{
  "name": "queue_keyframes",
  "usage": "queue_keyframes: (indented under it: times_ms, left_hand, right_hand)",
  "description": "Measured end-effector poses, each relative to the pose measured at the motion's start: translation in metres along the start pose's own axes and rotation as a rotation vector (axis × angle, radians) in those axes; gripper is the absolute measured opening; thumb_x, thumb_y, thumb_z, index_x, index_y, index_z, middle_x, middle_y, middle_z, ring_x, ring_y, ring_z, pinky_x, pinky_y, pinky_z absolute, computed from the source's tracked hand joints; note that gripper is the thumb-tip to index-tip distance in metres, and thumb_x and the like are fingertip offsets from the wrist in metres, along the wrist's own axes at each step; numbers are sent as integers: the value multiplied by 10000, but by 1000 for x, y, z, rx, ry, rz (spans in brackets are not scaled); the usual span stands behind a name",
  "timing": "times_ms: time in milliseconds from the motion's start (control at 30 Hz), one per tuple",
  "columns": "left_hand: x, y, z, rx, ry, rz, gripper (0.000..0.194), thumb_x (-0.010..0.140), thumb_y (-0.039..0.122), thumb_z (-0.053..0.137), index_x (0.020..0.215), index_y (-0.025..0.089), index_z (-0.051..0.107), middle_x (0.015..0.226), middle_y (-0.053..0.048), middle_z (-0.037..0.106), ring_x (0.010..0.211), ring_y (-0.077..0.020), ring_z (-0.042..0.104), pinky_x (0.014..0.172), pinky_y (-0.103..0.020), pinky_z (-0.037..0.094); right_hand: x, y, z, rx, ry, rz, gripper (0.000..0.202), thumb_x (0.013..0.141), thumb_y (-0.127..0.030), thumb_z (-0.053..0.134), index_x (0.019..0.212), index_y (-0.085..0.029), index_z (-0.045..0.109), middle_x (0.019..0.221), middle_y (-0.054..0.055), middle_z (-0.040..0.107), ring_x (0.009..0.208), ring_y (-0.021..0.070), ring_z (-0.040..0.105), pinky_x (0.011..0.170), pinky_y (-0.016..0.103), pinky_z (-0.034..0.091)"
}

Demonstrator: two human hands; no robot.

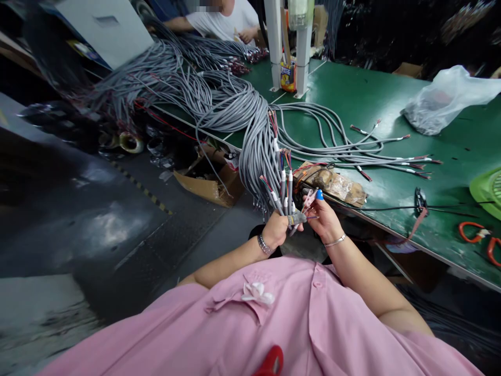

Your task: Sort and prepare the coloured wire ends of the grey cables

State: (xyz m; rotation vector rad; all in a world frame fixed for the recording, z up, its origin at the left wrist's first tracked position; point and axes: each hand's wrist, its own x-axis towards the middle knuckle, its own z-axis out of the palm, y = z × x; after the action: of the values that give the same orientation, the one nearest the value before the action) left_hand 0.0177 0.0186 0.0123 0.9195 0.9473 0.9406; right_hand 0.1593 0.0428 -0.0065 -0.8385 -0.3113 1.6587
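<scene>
My left hand (275, 230) is closed around a few grey cables (285, 201), whose stripped ends fan out in thin coloured wires above the fist. A grey cover sits on its thumb (296, 218). Close beside it, my right hand (325, 223) pinches thin wires at the end of a cable. One of its fingers wears a blue cover (320, 195). A small pinkish piece (309, 199) shows at these fingertips; its kind is unclear. Behind both hands, a thick bundle of grey cables (254, 125) hangs over the table edge.
More grey cables (324, 128) lie across the green table (391, 99). A taped brown block (340, 185) is near its edge. To the right are orange-handled scissors (472, 232), a green basket (487, 190) and a plastic bag (438, 107). A co-worker (230, 21) sits opposite.
</scene>
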Motion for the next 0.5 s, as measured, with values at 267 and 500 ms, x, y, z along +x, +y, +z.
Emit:
queue_keyframes:
  times_ms: [267, 500]
  left_hand:
    - [1, -1, 3, -10, 27, -26, 280, 632, 338, 770, 590, 137, 578, 492, -18, 609, 428, -105, 531, 463, -227, 379]
    - [-9, 1, 0, -6, 48, 1, 287, 632, 372, 769, 614, 136, 609, 514, -20, 614, 458, -116, 551, 450, -225, 363]
  right_hand:
    - [-5, -1, 5, 25, 0, 13, 341, 769, -523, 719, 805, -189, 663, 724, 7, 682, 557, 109, 558, 538, 245, 483]
    - [-8, -3, 4, 37, -62, 101, 447, 791, -665, 596, 852, -223, 625, 813, 16, 695, 576, 121, 568, 514, 247, 477]
